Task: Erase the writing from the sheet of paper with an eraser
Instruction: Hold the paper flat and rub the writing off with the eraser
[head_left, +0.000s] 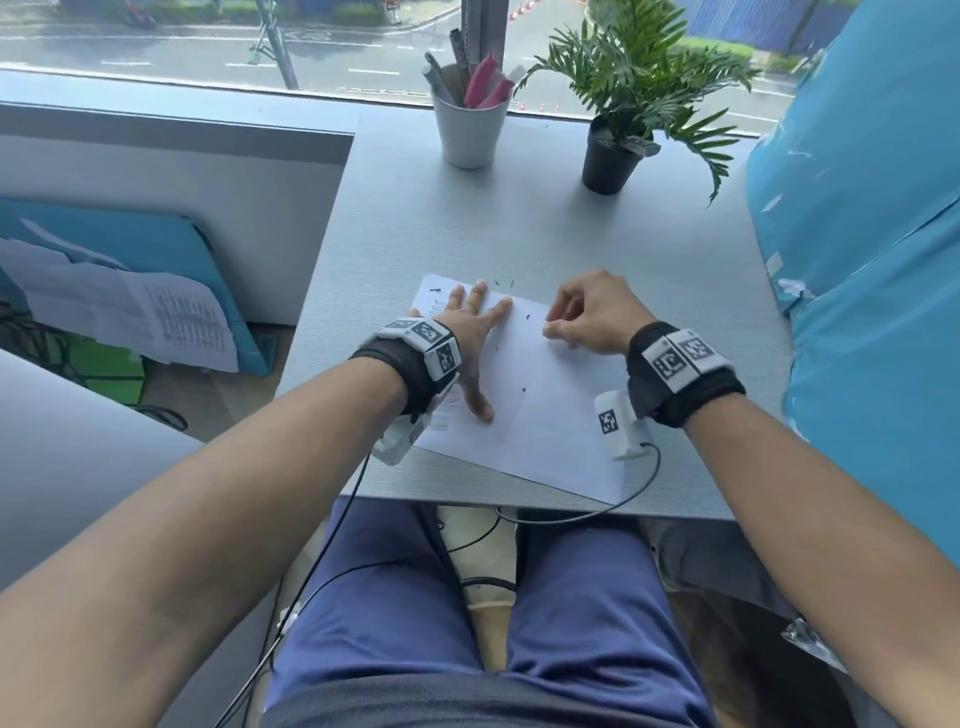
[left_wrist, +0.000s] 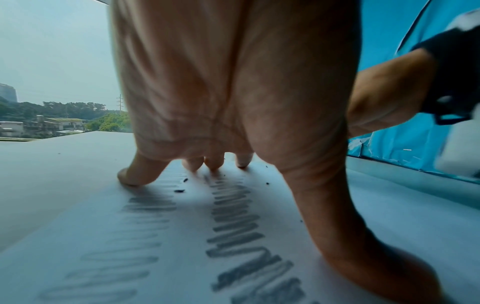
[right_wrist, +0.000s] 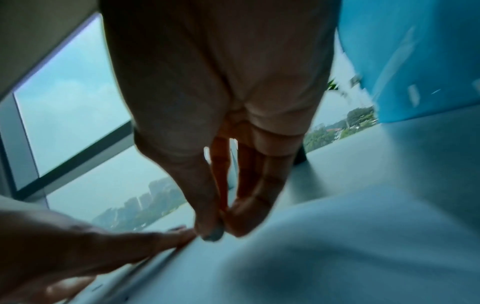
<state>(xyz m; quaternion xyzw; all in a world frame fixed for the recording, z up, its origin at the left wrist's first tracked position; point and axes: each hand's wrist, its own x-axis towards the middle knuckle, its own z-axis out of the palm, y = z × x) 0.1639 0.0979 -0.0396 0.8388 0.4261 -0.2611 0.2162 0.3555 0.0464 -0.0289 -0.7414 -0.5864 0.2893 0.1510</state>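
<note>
A white sheet of paper (head_left: 545, 410) lies on the grey table (head_left: 467, 223) near its front edge. My left hand (head_left: 475, 332) presses flat on the sheet's left part, fingers straight and spread. Under that palm, the left wrist view shows rows of grey pencil scribble (left_wrist: 233, 226) and dark eraser crumbs (left_wrist: 179, 190). My right hand (head_left: 582, 317) is over the sheet's far right part, with thumb and fingers pinching a small pale eraser (head_left: 549, 328). The eraser's grey-smudged tip (right_wrist: 213, 236) meets the paper beside a left fingertip (right_wrist: 182, 233). The right wrist view is blurred.
A white cup of pens (head_left: 470, 130) and a potted plant (head_left: 618, 150) stand at the back by the window. A large blue wrapped object (head_left: 857, 208) crowds the table's right side. Wrist-camera cables (head_left: 613, 504) hang over the front edge.
</note>
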